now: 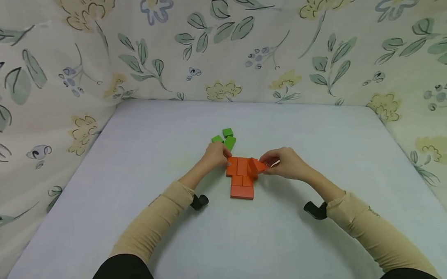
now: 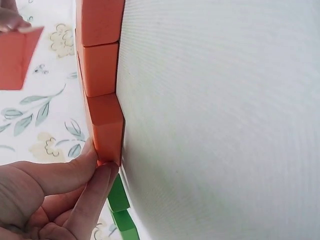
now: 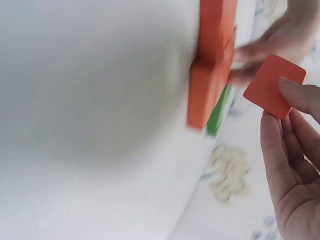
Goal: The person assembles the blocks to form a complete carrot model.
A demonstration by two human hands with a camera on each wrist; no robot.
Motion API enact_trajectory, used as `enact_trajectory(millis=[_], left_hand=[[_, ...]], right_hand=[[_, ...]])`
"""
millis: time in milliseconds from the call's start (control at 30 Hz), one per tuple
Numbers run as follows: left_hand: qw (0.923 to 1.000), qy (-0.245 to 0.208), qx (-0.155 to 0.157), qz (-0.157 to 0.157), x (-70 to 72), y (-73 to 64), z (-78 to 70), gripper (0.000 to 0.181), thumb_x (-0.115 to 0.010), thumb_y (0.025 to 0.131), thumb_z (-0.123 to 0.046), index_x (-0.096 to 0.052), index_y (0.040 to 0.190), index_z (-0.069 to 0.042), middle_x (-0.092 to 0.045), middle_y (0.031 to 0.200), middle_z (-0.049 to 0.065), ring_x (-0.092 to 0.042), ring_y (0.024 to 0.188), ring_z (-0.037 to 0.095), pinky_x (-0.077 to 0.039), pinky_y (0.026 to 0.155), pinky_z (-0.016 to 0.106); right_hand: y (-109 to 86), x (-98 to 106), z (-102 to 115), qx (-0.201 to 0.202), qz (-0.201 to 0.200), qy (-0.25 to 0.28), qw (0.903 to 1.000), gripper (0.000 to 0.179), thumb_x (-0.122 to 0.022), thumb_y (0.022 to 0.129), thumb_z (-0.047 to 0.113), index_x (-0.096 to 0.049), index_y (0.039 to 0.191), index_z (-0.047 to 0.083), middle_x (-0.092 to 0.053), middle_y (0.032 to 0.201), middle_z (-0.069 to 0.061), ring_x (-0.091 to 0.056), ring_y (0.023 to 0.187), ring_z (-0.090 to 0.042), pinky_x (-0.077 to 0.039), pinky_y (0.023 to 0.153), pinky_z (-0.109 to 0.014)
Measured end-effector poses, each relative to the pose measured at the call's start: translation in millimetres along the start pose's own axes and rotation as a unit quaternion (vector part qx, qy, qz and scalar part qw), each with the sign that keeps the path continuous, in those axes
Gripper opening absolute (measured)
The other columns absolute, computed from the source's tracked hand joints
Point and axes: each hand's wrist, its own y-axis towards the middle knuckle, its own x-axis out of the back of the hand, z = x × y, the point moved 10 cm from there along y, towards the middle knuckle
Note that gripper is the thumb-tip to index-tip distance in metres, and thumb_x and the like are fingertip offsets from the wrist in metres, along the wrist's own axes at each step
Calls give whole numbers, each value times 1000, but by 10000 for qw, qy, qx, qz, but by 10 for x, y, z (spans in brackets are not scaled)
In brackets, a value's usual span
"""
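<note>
Flat orange blocks lie fitted together on the white table, wider at the far end and narrowing to a single block nearest me. At the far left corner my left hand pinches the end of an orange block between thumb and finger. My right hand holds another orange block between thumb and fingers. That block is raised and tilted over the right side of the group, partly covering it in the head view. Just beyond the left hand lie green blocks.
The white tabletop spreads around the blocks. Floral cloth hangs behind the table and along its sides. A black curved piece sits at the left wrist, and a similar black piece at the right wrist.
</note>
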Motion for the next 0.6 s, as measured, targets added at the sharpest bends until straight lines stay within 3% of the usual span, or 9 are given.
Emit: enact_trajectory(millis=[233, 600], left_hand=[[10000, 32, 79, -5, 3, -16, 3, 28, -80, 79, -2, -73, 106, 1, -70, 106, 13, -61, 103, 27, -50, 88, 33], [10000, -45, 43, -23, 15, -13, -7, 30, -80, 79, -3, -73, 107, 1, -70, 108, 13, -61, 105, 28, -51, 87, 34]], right_hand=[[-157, -360, 351, 598, 452, 56, 9972, 23, -78, 77, -2, -72, 99, -6, -71, 90, -8, -67, 79, -18, -56, 71, -27], [-241, -757, 496, 874, 913, -360, 9913, 22, -77, 76, -4, -74, 97, -1, -70, 88, -2, -63, 77, -11, -53, 69, -21]])
